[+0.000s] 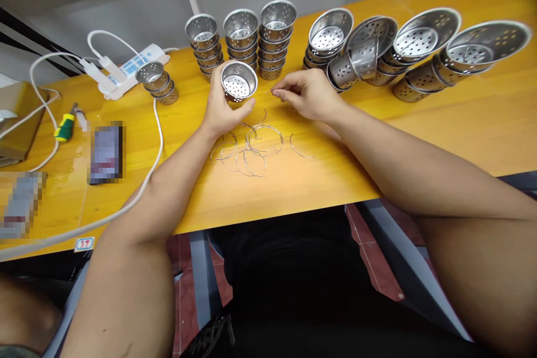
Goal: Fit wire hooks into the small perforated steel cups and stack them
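Perforated cup (239, 85) in our left hand (221, 105), fingers curled round its side, thumb out front. Loose wire rings (247, 148) on yellow table (302, 182), just our side of cup. Our right hand (308, 95) right of cup, fingertips pinched on thin wire (267, 92), looks like.

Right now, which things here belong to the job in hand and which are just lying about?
Likely the job:
- cup in left hand
- wires
- cup stacks

Likely just lying about:
- green tool
- power strip
- box
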Tool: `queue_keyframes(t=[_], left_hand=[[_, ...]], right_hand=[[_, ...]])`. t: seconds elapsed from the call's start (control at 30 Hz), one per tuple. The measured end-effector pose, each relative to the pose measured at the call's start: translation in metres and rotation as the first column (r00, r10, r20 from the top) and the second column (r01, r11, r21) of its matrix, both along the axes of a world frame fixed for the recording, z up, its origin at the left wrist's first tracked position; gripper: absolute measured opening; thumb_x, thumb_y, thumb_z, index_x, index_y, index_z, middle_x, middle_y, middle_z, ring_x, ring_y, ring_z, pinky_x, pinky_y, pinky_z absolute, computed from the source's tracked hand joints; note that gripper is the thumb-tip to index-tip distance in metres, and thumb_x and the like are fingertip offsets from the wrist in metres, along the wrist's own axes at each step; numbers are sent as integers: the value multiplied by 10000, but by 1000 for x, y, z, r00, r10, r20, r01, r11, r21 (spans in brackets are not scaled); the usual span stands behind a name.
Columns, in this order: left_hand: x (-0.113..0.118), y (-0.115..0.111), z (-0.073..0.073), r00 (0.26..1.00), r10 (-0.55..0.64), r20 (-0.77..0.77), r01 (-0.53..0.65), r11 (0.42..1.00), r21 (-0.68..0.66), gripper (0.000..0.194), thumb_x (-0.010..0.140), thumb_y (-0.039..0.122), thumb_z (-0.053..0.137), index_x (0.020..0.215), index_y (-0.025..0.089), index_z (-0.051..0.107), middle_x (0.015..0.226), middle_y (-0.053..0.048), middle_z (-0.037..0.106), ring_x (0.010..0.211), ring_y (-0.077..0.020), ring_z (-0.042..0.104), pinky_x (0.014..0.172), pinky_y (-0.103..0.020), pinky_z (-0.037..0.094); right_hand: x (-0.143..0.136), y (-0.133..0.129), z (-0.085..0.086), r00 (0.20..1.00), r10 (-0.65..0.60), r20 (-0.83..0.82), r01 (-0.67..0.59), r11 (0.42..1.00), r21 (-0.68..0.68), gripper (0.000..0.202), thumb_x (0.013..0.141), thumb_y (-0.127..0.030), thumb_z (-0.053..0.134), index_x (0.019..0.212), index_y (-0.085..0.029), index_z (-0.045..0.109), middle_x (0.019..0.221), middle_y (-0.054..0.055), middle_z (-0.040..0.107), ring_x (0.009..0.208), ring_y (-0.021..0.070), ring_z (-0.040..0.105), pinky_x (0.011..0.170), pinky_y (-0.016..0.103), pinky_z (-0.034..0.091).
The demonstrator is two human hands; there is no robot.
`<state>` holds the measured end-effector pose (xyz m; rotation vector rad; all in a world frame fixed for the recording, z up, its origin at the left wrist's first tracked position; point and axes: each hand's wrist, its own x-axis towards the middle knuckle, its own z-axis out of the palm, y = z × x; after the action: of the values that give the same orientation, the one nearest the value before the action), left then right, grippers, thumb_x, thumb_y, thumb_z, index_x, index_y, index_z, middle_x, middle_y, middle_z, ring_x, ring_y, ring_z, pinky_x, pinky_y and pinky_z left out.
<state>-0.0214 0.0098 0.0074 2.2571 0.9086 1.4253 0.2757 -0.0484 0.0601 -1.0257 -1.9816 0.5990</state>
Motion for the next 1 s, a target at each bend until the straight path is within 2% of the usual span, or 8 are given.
queue_keyframes(t=[0.07, 0.17, 0.4, 0.5, 0.63, 0.8, 0.9, 1.0], left_hand=[[1, -1, 0, 1000, 8, 16, -8, 1000, -8, 903, 964, 717, 860, 1677, 393, 411, 1648, -130, 560, 1615, -389, 609, 1450, -647, 489], [1, -5, 5, 1000, 2, 12, -1, 1000, -10, 939, 897, 738, 923, 1647, 376, 489, 1605, -133, 569, 1605, -413, 589, 1448, -676, 476], [0, -11, 14, 1000, 9, -30, -10, 1000, -13, 908, 774, 823, 1002, 1450, 337, 640, 1439, -116, 618, 1482, -414, 628, 1381, -724, 512], [2, -12, 12, 1000, 22, -18, -22, 1000, 9, 879, 796, 817, 994, 1431, 340, 616, 1435, -104, 634, 1443, -383, 668, 1341, -676, 565], [7, -14, 10, 999, -37, 7, 37, 999, -23, 948, 830, 865, 941, 1502, 352, 509, 1468, -102, 676, 1395, -344, 729, 1303, -608, 606], [17, -18, 7, 994, -106, -12, 105, 994, -33, 1067, 776, 945, 928, 1546, 374, 461, 1507, -97, 672, 1460, -372, 731, 1332, -623, 580], [22, -22, 5, 989, -147, -31, 146, 989, -18, 1077, 797, 958, 902, 1581, 381, 442, 1535, -96, 651, 1494, -377, 723, 1331, -620, 584], [25, -27, 5, 981, -183, -64, 182, 983, -22, 1142, 781, 948, 925, 1628, 383, 407, 1567, -106, 631, 1521, -382, 713, 1326, -604, 596]], right_hand=[[-1, 0, 1, 997, -57, -42, 58, 998, 9, 555, 974, -829, 847, 974, -274, 860, 800, 71, 761, 689, 251, 597, 744, 499, 623], [-2, 0, 3, 989, -103, -109, 108, 993, 42, 597, 970, -880, 823, 979, -285, 855, 818, 78, 770, 678, 248, 591, 689, 477, 595], [-2, 3, 3, 992, -91, -91, 96, 994, 58, 654, 1006, -927, 735, 1075, -286, 849, 901, 93, 812, 740, 275, 684, 750, 498, 636], [-3, 0, 5, 993, -69, -100, 73, 997, 29, 660, 984, -946, 745, 1104, -303, 835, 897, 81, 828, 733, 272, 691, 727, 476, 625], [-12, -14, 17, 984, -76, -161, 77, 997, -2, 656, 967, -982, 725, 1098, -340, 763, 913, 57, 814, 713, 264, 665, 690, 466, 605], [-26, -32, 29, 982, -83, -172, 82, 997, -10, 693, 972, -1028, 650, 1002, -337, 675, 754, 25, 644, 649, 251, 549, 671, 469, 556], [-32, -34, 28, 983, -71, -171, 67, 997, -26, 696, 967, -1034, 646, 984, -338, 624, 689, -13, 518, 615, 230, 450, 664, 461, 526], [-35, -32, 26, 984, -78, -157, 73, 997, -39, 686, 971, -1028, 640, 982, -343, 604, 681, -23, 484, 630, 231, 429, 695, 462, 529]])
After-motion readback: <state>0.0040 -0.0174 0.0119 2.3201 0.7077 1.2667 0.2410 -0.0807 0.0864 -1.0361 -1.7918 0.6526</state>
